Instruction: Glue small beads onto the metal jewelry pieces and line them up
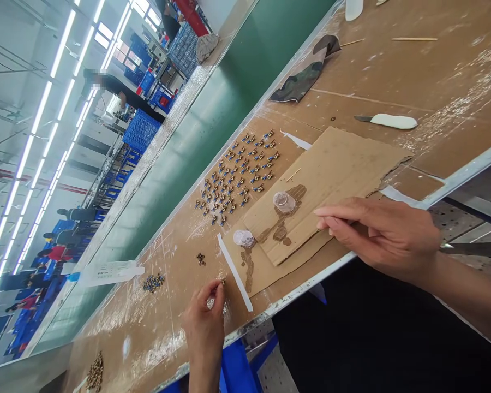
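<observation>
Low in the head view, my left hand (207,319) pinches a tiny brass-and-dark piece (223,282) between thumb and index finger, just over the brown tabletop. My right hand (382,234) is closed in a pinch above the near edge of a cardboard sheet (347,164); whatever its fingertips hold, if anything, is too small to make out. On the cardboard stand a small clear round dish (284,202), with a wet stain around it, and a clear plastic cup or lid (243,238). Beyond them, many small blue-and-gold figure-like pieces (239,174) lie in loose rows.
Small heaps of brown rings (201,259), blue-and-gold parts (153,282) and brass parts (95,372) lie leftward. A clear bottle (108,273) lies near the green partition (229,98). A white-handled knife (393,120) and camouflage cloth (306,73) are at the right. Other people work in the background.
</observation>
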Motion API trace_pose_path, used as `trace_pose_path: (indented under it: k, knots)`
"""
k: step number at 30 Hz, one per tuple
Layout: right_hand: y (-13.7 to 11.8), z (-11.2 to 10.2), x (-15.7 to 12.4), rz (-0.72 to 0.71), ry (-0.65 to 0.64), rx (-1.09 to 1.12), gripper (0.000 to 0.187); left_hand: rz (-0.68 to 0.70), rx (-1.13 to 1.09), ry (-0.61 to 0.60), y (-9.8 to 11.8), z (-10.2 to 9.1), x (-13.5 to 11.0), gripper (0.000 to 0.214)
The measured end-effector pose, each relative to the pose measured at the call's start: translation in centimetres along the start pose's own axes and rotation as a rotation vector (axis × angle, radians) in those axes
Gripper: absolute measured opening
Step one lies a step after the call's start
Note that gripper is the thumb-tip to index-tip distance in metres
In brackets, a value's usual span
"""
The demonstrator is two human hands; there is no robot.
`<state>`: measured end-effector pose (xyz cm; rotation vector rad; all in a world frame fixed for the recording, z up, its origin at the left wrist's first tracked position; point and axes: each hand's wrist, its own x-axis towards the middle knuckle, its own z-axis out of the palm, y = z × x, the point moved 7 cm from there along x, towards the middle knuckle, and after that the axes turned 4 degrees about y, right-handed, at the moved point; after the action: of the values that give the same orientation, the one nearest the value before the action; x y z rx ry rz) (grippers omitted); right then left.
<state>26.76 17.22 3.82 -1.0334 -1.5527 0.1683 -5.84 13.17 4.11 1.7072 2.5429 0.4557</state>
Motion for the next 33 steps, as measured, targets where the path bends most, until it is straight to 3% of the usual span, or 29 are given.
trace_pose_path:
  k: [7, 11, 14, 17, 21, 24, 28, 33]
  knots:
    - [0.0, -0.1, 0.1, -0.040, 0.021, 0.044, 0.021, 0.096, -0.012, 0.014, 0.9, -0.4, 0.0, 0.033]
    - [-0.6, -0.1, -0.2, -0.071, 0.022, 0.091, 0.023, -0.041, -0.193, 0.144, 0.5, -1.5, -2.3, 0.030]
    - [-2.3, 1.5, -1.2, -0.075, -0.099, 0.244, 0.022, -0.115, -0.465, 0.268, -0.1, -1.1, -5.2, 0.027]
    - [-4.4, 4.1, -2.9, 0.005, -0.290, 0.507, 0.016, 0.005, -0.689, 0.316, 0.6, 0.3, -7.9, 0.025]
    - [-6.2, 6.1, -4.7, 0.066, -0.405, 0.662, 0.012, 0.217, -0.735, 0.371, 2.7, 1.1, -10.0, 0.016]
    - [-6.7, 6.4, -5.1, 0.029, -0.444, 0.693, 0.012, 0.382, -0.708, 0.400, 4.5, 0.6, -10.6, 0.009]
    - [-7.1, 6.3, -5.1, -0.010, -0.498, 0.697, 0.014, 0.554, -0.605, 0.488, 5.7, -0.5, -11.1, 0.014]
    - [-7.7, 6.0, -5.3, -0.074, -0.519, 0.687, 0.014, 0.672, -0.500, 0.553, 6.5, -1.3, -12.0, 0.012]
